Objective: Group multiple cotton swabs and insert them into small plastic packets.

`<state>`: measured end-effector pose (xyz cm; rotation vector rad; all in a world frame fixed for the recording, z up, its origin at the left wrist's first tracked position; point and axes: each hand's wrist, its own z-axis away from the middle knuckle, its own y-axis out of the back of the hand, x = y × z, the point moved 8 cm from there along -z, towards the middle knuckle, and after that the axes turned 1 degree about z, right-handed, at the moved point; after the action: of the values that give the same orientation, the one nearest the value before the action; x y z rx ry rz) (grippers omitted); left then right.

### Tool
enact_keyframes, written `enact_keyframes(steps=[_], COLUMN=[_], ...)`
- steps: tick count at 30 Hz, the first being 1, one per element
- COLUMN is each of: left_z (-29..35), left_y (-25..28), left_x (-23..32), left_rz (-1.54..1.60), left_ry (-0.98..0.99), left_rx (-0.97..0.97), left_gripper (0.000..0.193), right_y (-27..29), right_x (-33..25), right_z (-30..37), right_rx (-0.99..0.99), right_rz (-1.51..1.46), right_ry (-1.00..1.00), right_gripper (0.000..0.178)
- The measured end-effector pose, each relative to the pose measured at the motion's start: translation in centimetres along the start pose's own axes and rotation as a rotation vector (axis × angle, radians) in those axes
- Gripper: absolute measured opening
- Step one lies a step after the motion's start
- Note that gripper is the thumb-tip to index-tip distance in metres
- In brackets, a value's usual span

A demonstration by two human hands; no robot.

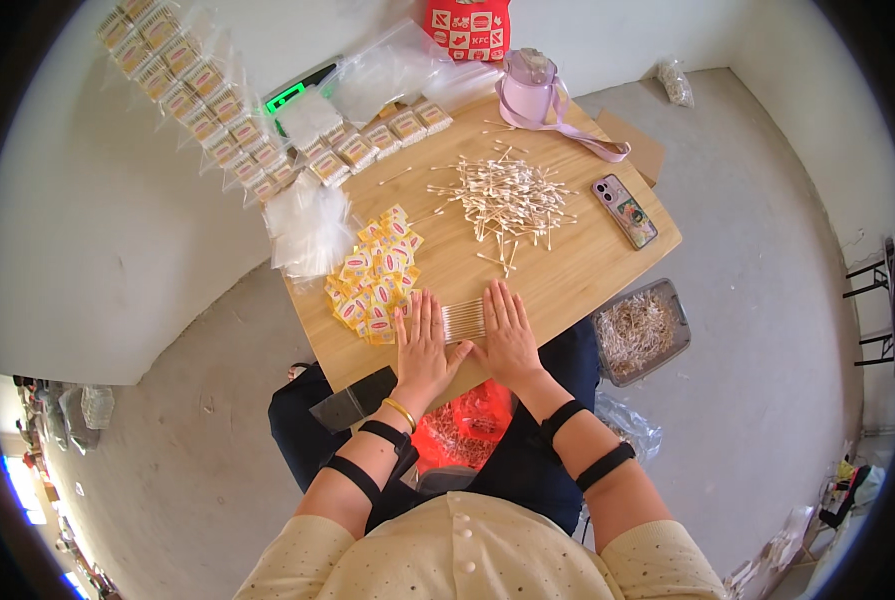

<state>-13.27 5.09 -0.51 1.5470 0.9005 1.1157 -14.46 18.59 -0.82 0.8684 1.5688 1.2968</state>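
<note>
A row of cotton swabs [463, 322] lies side by side on the wooden table [567, 270] near its front edge. My left hand [425, 345] rests flat at the row's left end, fingers stretched out. At the right end lies my right hand [507, 335], also flat with straight fingers. Both thumbs point inward and nearly meet below the swabs. Just left of my left hand is a heap of small yellow and white printed cards [375, 280]. Beyond the hands spreads a loose pile of cotton swabs [512, 195].
Clear plastic bags [307, 225] lie at the table's left edge, with packed swab bags [357, 150] behind. A lilac bottle [529, 90] and a phone [624, 212] stand farther right. Beside the table is a grey bin of swabs [682, 335]; a red bag [457, 435] sits below.
</note>
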Motion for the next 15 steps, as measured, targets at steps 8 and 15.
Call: enact_keyframes(steps=[8,15], left_z=[0.3,0.7], left_y=[-0.2,0.8], left_x=[2.4,3.0], left_rz=[0.015,0.076], left_ry=[-0.121,-0.138], left_rx=[-0.112,-0.061], left_gripper=[0.085,0.085], right_y=[1.4,1.9], right_x=[1.0,1.0], right_z=[2.2,3.0], right_rx=[0.013,0.027], right_rz=[-0.127,-0.18], right_ry=[-0.024,-0.013], right_gripper=[0.097,0.096])
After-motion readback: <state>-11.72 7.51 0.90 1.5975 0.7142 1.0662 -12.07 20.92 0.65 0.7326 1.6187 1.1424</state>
